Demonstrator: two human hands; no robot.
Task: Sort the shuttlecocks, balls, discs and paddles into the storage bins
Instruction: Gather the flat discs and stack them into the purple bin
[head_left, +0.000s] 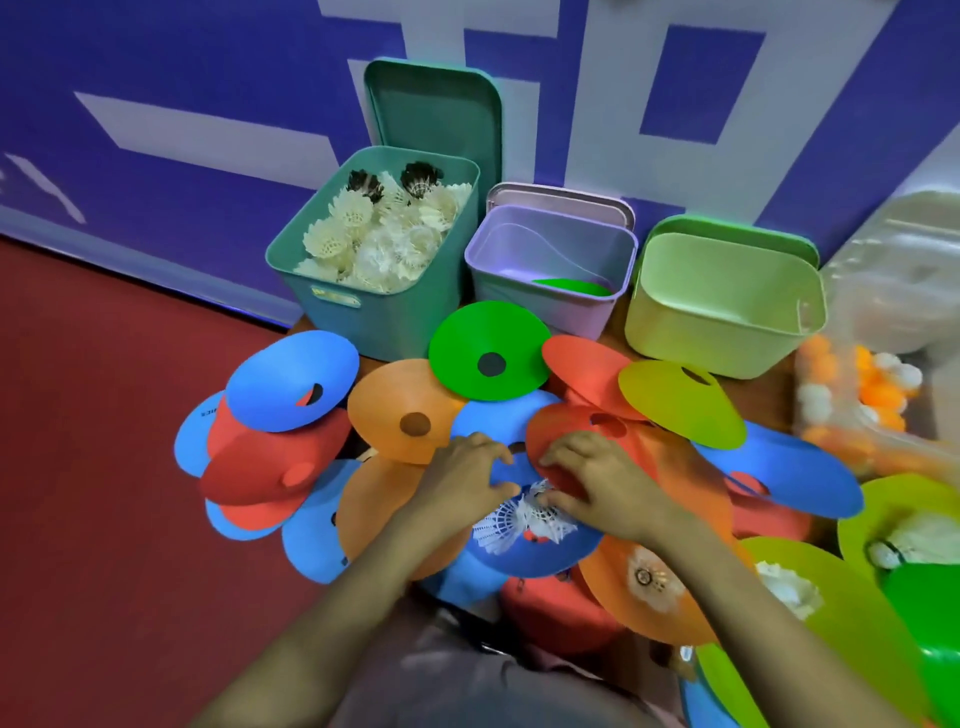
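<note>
Many coloured discs lie heaped in front of me, among them a green disc (488, 348) and an orange disc (400, 405). Two white shuttlecocks (519, 522) lie on a blue disc (545, 556) in the middle. My left hand (462, 483) rests with bent fingers on a blue disc just left of them, its thumb pointing at them. My right hand (597, 483) pinches the near edge of a red disc (571, 426), its thumb touching the shuttlecocks. The teal bin (332, 312) holds several shuttlecocks. The lilac bin (545, 317) holds one green disc. Nothing shows inside the light green bin (727, 343).
A clear bag of orange and white balls (857, 400) lies at the right. More shuttlecocks sit on an orange disc (649, 577) and on green discs (784, 592) near me. Bin lids lean against the blue and white wall (156, 78). Red floor (78, 467) lies to the left.
</note>
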